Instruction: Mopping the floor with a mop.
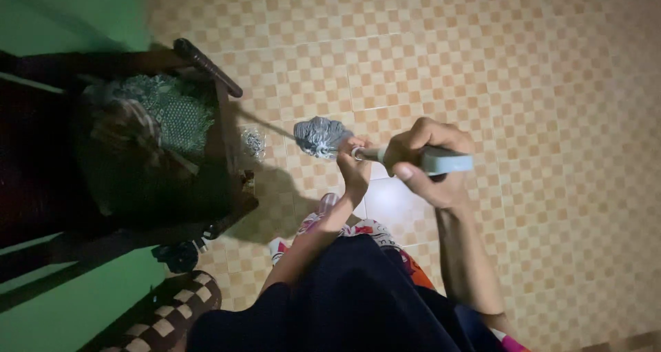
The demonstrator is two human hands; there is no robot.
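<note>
The right hand (430,169) grips a pale blue handle (447,162); left hand (354,173) fingers pinch its crinkled grey head (320,136) above the checkered tile floor (523,76).

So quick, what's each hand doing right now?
Left hand: closed, pinching the neck where the grey mop head joins the handle.
Right hand: closed around the light blue-grey handle.

Blurred dark heap on the wooden chair (227,118), tool handle (447,161) mostly hidden inside right hand (430,166)
</note>
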